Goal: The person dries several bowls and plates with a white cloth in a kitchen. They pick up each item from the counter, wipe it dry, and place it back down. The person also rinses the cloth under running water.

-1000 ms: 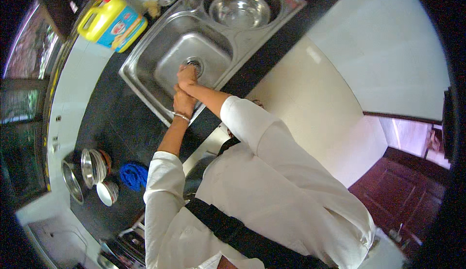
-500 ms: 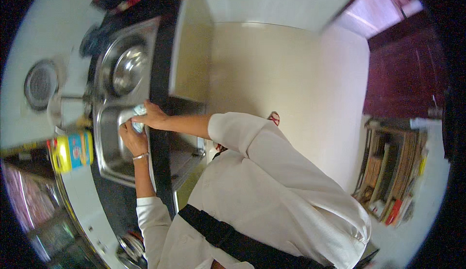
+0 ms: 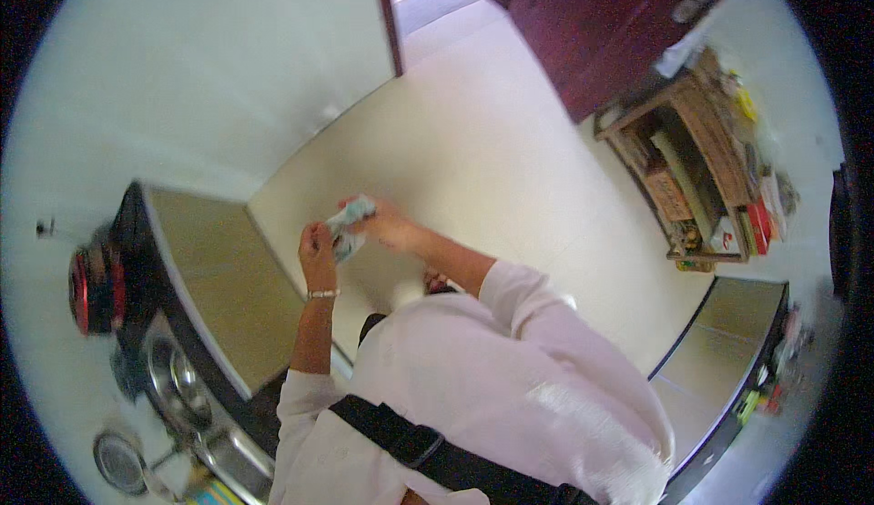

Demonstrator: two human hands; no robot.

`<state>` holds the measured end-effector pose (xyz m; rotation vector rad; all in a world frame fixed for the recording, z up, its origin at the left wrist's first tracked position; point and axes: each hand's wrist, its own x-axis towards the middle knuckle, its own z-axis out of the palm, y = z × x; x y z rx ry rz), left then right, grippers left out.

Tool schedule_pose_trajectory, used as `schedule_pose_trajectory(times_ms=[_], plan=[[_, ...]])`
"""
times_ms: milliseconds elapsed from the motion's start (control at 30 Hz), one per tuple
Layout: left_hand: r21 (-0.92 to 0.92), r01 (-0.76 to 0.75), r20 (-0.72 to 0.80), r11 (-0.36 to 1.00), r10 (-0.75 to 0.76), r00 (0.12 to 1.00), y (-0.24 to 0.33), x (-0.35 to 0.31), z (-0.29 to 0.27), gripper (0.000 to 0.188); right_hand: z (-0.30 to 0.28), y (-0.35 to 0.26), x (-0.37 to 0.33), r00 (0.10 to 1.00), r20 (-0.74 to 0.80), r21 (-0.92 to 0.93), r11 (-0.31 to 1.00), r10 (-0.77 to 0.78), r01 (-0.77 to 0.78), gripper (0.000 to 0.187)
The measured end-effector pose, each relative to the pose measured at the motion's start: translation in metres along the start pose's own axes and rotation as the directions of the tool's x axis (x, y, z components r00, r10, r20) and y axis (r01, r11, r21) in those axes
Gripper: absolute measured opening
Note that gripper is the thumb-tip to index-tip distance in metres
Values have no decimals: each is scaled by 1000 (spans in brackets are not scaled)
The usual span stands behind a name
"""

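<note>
A crumpled white and pale-green cloth (image 3: 348,242) hangs between my two hands, in front of my body and above the floor. My left hand (image 3: 317,252), with a bracelet at its wrist, grips the cloth's left side. My right hand (image 3: 388,224) has hold of its upper right part, the fingers partly hidden by the cloth and blurred. Both hands are apart from the sink (image 3: 238,458), which lies at the lower left with a round metal bowl (image 3: 185,379) in its far basin.
A dark counter (image 3: 150,295) runs along the left, bearing a red and black pot (image 3: 96,288). Pale floor (image 3: 473,141) lies ahead. A dark red door (image 3: 592,22) stands at the back right, near a wooden shelf (image 3: 683,163) of mixed items. Another counter (image 3: 728,414) edges the lower right.
My view and body have turned right, away from the sink. Both hands have left the near basin, still holding the cloth, which now hangs more spread out over the floor.
</note>
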<state>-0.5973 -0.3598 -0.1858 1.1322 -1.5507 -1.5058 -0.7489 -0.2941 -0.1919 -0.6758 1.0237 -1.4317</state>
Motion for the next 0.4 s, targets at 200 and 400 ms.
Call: schedule_pose_trajectory(times_ms=[200,400], plan=[[-329,178,205,927,-114,972,32,82,111,21,-106,-16,4,994,-72,-258,964,-77,56,34],[-71,92,544,993,-39,838,32,154,197,40,-166,-123,10,993,-15,-600,796,-118,86,48]])
